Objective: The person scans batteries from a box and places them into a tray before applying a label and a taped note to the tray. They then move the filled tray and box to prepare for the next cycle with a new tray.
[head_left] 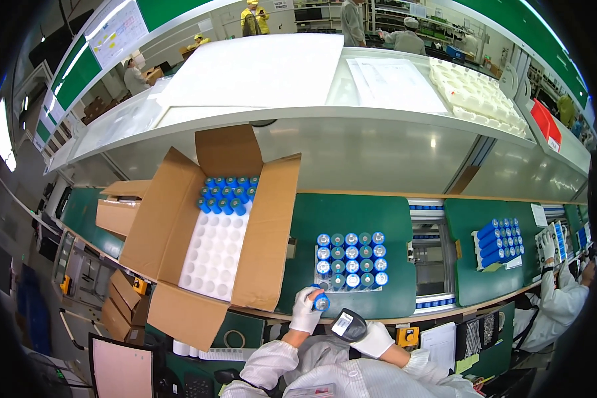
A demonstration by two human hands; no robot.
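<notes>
Between the gloved fingers of my left hand [305, 314] is a blue cylindrical battery cell [321, 303], its round end showing. My right hand [376, 341], also gloved, is closed round a black handheld scanner [349, 325], whose head is close to that cell. Just beyond both hands, a block of upright blue cells [351, 253] stands in rows on a pale tray, on a green work board [305, 219]. To the left, an open cardboard box [255, 265] holds a white foam insert [213, 255]; blue cells [224, 197] fill only its far rows.
A shelf [351, 73] with white sheets and a cream moulded tray [477, 96] runs across the back. Another cell block [499, 242] stands on the right, near a co-worker in white [557, 305]. Smaller cartons [121, 212] are at left; a yellow-black control box [408, 337] is beside my right hand.
</notes>
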